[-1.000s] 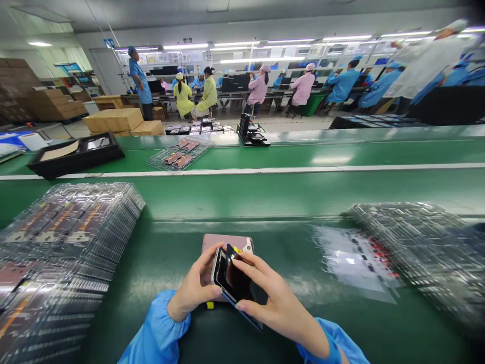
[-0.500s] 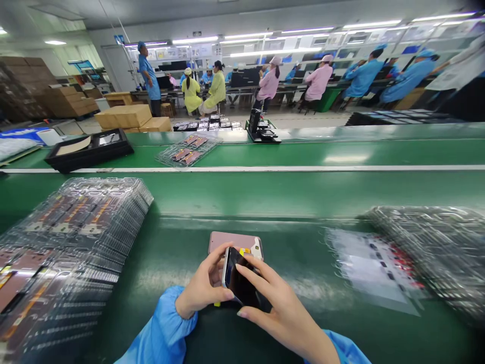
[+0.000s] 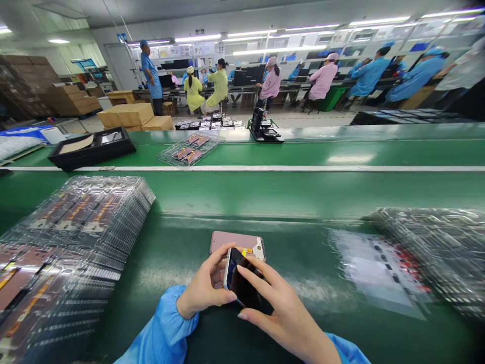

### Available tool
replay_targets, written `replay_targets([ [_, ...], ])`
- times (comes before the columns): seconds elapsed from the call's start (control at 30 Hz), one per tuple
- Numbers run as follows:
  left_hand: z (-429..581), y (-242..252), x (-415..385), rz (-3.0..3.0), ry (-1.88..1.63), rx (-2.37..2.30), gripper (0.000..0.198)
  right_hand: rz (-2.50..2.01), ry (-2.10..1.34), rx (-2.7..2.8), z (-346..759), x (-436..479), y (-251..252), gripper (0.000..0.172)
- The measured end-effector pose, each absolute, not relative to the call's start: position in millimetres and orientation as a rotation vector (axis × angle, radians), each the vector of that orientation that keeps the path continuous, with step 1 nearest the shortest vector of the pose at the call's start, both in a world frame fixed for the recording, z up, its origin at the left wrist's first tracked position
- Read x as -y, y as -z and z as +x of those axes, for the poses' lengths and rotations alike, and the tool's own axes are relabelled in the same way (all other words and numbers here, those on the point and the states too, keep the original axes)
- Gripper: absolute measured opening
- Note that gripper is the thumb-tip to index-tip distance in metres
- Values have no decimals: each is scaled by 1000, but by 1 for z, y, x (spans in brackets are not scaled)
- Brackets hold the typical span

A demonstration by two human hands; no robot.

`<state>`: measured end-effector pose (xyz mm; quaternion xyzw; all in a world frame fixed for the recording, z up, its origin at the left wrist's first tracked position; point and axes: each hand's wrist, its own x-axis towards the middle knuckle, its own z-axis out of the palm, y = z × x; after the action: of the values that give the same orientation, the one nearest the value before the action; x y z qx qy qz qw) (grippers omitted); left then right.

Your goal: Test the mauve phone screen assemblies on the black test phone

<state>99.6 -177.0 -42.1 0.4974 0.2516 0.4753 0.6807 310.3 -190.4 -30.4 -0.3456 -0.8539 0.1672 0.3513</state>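
Observation:
Both hands grip a black-screened phone panel point(image 3: 241, 279) with a pale rim, tilted up on its edge above the green bench. My left hand point(image 3: 206, 290) pinches its left rim, thumb along the lower edge. My right hand point(image 3: 282, 311) wraps over the screen from the right, fingers curled on its face. Just behind the panel a pink phone back housing point(image 3: 237, 242) lies flat, with a yellow tab and a white camera corner showing. Blue sleeves cover both wrists.
A tall stack of clear blister trays point(image 3: 64, 242) with parts stands at the left, another tray stack point(image 3: 435, 242) at the right beside clear film sheets point(image 3: 375, 270). On the far conveyor sit a black tray point(image 3: 91, 147), a clear tray point(image 3: 189, 150) and a black fixture point(image 3: 263, 129). Other people work at benches behind.
The panel has been turned more upright and drawn slightly nearer between my hands; my right fingers have slid further over its face. The view has shifted a little to the left.

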Motion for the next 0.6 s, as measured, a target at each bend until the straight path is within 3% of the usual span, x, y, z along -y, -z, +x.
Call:
replay_targets([
  [0.6, 98, 31, 179, 1210, -988, -582, 93, -808, -452, 2241, 311, 196, 21, 52],
])
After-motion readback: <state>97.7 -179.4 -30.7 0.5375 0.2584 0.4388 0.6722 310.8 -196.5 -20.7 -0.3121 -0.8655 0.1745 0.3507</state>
